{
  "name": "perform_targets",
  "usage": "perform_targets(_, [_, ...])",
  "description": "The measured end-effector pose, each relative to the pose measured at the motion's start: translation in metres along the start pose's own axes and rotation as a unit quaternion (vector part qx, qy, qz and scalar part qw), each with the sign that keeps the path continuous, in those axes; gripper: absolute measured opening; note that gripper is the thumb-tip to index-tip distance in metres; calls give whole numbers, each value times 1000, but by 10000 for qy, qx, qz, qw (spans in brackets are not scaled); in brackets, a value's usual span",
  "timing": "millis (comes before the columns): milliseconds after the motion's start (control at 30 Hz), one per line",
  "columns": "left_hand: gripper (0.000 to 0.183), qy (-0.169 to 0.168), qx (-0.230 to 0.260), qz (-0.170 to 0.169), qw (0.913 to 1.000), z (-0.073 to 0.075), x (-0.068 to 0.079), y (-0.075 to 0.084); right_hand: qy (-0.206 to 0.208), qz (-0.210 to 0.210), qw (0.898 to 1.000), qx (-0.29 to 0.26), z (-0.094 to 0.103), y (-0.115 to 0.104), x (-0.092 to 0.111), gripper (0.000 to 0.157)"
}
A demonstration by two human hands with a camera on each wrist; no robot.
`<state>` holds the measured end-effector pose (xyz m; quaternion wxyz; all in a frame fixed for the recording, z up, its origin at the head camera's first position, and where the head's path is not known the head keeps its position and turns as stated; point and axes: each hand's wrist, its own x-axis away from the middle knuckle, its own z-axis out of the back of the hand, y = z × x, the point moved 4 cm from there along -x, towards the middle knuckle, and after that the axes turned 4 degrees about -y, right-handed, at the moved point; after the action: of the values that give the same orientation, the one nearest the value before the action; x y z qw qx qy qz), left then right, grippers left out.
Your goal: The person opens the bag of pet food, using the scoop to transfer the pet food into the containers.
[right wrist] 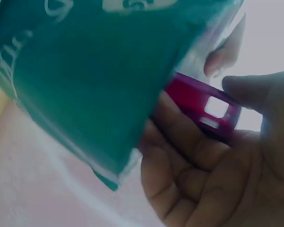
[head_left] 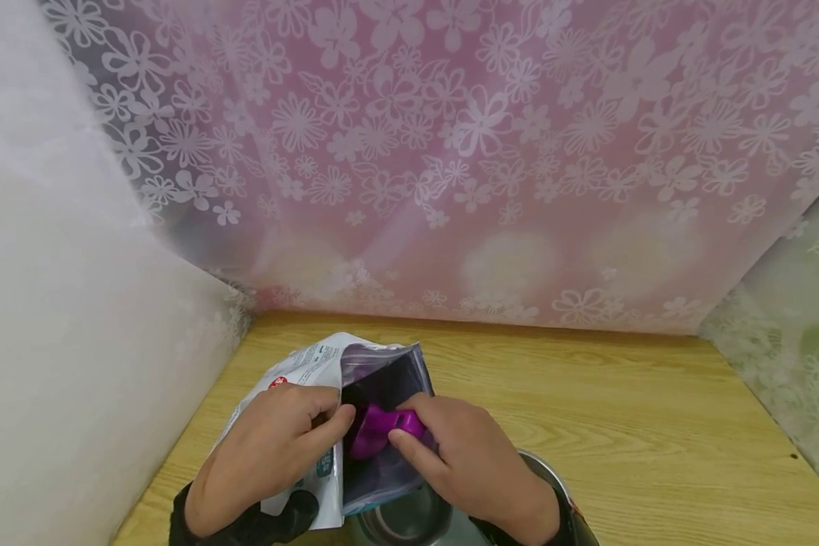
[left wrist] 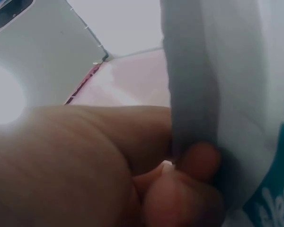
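A white pouch (head_left: 314,371) with a dark lining gapes toward the right in the head view. My left hand (head_left: 273,447) grips its near side, and the left wrist view shows thumb and fingers pinching the edge of the bag wall (left wrist: 194,71). In the pouch mouth is a purple scoop (head_left: 371,432). My right hand (head_left: 467,455) holds it by the handle between thumb and fingers. The right wrist view shows slots in the handle (right wrist: 189,97), with the teal pouch side (right wrist: 94,85) hiding the scoop's far end.
Beneath the pouch mouth stands a round container (head_left: 412,519), partly covered by the bag. A metal-rimmed vessel (head_left: 546,466) is half hidden behind my right forearm. Both stand on a wood-grain table (head_left: 621,409), with a pink flowered curtain (head_left: 450,189) behind and a white sheet (head_left: 75,303) at left.
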<state>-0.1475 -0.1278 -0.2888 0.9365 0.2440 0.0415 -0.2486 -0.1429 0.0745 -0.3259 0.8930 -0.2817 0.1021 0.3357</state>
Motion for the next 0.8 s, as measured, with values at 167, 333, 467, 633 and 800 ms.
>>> perform_targets(167, [44,-28,-19,-9,10000,0,1,0,-6,-537,9975,451,1,8,0,35])
perform_targets(333, [44,-62,-68,18,10000,0,1,-1,-133,-504,9986,102,-7,10,-3,23])
perform_targets(467, [44,-3,-83,-23,10000,1,1,-1,-280,-195,9994,-73,-14,8,-6,20])
perform_targets(633, [45,52,6,-95,9999,2,1,1,-265,224,9987,378,-16,6,-6,19])
perform_targets(800, [45,10,18,-47,10000,3,2,0,-370,617,9950,689,-17,4,-4,23])
